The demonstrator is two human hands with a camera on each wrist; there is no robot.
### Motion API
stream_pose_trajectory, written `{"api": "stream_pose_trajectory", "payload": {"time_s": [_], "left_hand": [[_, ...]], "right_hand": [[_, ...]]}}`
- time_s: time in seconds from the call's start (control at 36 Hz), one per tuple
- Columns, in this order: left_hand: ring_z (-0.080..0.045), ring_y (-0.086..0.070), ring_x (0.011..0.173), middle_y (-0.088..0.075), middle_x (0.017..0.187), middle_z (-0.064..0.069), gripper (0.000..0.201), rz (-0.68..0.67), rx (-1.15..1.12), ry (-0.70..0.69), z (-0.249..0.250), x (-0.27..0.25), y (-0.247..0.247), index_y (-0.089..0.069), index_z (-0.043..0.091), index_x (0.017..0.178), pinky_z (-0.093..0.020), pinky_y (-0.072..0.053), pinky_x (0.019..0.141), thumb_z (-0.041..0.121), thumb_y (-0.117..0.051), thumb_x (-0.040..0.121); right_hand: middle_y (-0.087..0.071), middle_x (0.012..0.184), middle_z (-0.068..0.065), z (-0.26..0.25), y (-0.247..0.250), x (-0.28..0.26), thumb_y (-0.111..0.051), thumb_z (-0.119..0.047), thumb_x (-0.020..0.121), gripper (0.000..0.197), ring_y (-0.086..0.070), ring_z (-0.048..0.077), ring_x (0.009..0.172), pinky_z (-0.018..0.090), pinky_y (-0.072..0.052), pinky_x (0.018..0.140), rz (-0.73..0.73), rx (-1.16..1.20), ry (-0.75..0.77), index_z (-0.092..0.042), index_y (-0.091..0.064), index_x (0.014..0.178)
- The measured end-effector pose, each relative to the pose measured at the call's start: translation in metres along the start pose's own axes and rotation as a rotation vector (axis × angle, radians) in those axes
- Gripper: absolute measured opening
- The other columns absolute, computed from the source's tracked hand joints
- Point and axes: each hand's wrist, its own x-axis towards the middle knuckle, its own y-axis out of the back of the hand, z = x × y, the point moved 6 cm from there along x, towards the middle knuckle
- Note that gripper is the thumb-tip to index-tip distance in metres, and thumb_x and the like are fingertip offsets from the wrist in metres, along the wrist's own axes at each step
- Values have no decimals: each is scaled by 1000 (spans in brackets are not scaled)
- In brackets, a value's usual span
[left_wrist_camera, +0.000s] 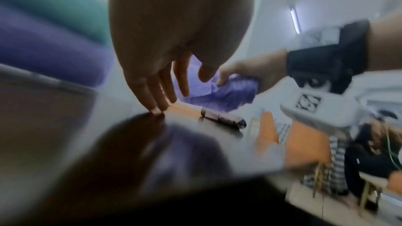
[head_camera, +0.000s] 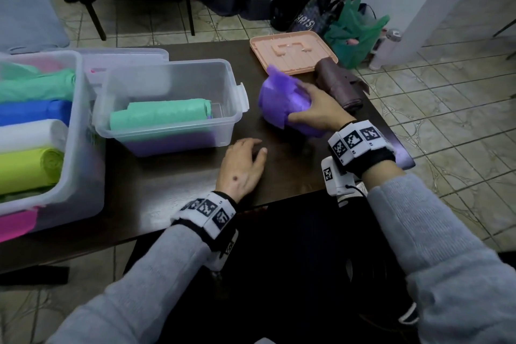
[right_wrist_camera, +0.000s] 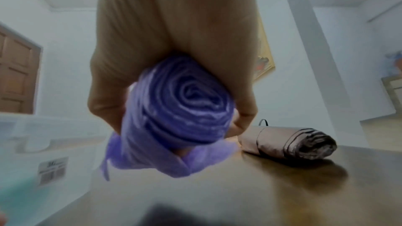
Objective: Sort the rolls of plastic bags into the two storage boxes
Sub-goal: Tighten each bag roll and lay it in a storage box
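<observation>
My right hand (head_camera: 312,109) grips a purple roll of plastic bags (head_camera: 282,100) just above the dark table (head_camera: 279,176), right of the small clear box (head_camera: 170,103); the roll's spiral end (right_wrist_camera: 185,102) faces the right wrist camera. That small box holds a green roll (head_camera: 159,116) over a purple one. A brown roll (head_camera: 339,84) lies on the table behind the right hand. My left hand (head_camera: 243,165) rests open on the table, fingertips (left_wrist_camera: 157,109) touching the surface. The large clear box (head_camera: 69,176) at the left holds green, blue, white, yellow-green and pink rolls.
A peach-coloured lid (head_camera: 293,51) lies at the table's far edge. Dark bags and a green plastic bag (head_camera: 354,33) stand on the tiled floor beyond. A white bottle (head_camera: 386,47) stands on the floor at the right. The table's right edge is close to the brown roll.
</observation>
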Motion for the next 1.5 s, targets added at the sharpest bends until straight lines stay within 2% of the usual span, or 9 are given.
{"api": "stream_pose_trajectory", "payload": {"time_s": [0.14, 0.19, 0.25, 0.33, 0.78, 0.97, 1.19, 1.33, 1.5], "left_hand": [[-25, -62, 88, -63, 105, -9, 48, -149, -644, 382, 9, 19, 0, -58, 8, 116, -39, -51, 82, 44, -31, 100], [-26, -62, 91, -60, 116, -15, 62, -237, -875, 529, 20, 21, -4, -47, 3, 131, -31, -51, 71, 51, -24, 99], [-30, -62, 98, -56, 127, -19, 68, -285, -1028, 583, 31, 24, -5, -38, 6, 139, -31, -51, 72, 57, -21, 97], [-34, -61, 103, -53, 131, -21, 60, -249, -1156, 609, 42, 29, -3, -30, 15, 144, -35, -48, 83, 54, -26, 98], [-29, -62, 93, -55, 127, -18, 42, -288, -771, 676, 15, 19, -15, -42, 1, 135, -31, -49, 75, 21, -43, 99], [-30, -54, 98, -50, 126, -19, 49, -274, -740, 723, 10, 23, -11, -34, 5, 140, -36, -45, 79, 22, -44, 96], [-17, -50, 57, -51, 72, -5, 32, -328, -715, 775, 19, 31, -9, -49, 9, 124, -26, -42, 50, 24, -47, 96], [-13, -48, 59, -49, 70, -1, 11, -416, -667, 818, 32, 32, -10, -48, 13, 82, -25, -41, 52, 12, -54, 91], [-25, -61, 72, -62, 92, -14, 26, -177, -649, 643, 38, 54, -9, -56, 4, 106, -34, -54, 64, 4, -65, 82]], "right_hand": [[-47, 127, -1, -3, 10, -9, -76, -12, 65, 104, -51, 14, 111, 22, -40, 94, 23, 135, 99, -19, -16, 150], [-51, 119, -6, -5, 8, -15, -75, -24, 56, 113, -54, 18, 113, 40, -40, 103, 10, 75, 135, -32, -11, 148], [-48, 122, -5, -6, 8, -19, -74, -31, 51, 117, -49, 19, 121, 55, -35, 103, 9, -32, 174, -40, -7, 147], [-35, 135, 4, -7, 6, -24, -76, -22, 59, 112, -43, 25, 125, 45, -32, 99, 34, -272, 186, -35, -11, 148], [-52, 130, -3, 19, -34, -36, -60, -62, 79, 63, -46, 22, 122, 46, -27, 100, -219, -358, 6, -22, -48, 125], [-44, 111, 3, 6, -42, -40, -74, -34, 72, 54, -44, 24, 116, 43, -32, 96, -255, -458, 33, -21, -53, 119], [-47, 99, -2, 2, -35, -55, -73, -8, 66, 56, -46, 20, 89, 26, -34, 71, -318, -389, 94, -18, -45, 114], [-51, 94, -4, 1, -38, -64, -72, -8, 63, 45, -54, 24, 95, 30, -41, 77, -365, -432, 118, -26, -47, 96], [-52, 94, -4, 0, -38, -75, -67, -5, 68, 43, -52, 22, 95, 29, -33, 79, -363, -499, 136, -18, -52, 106]]}}
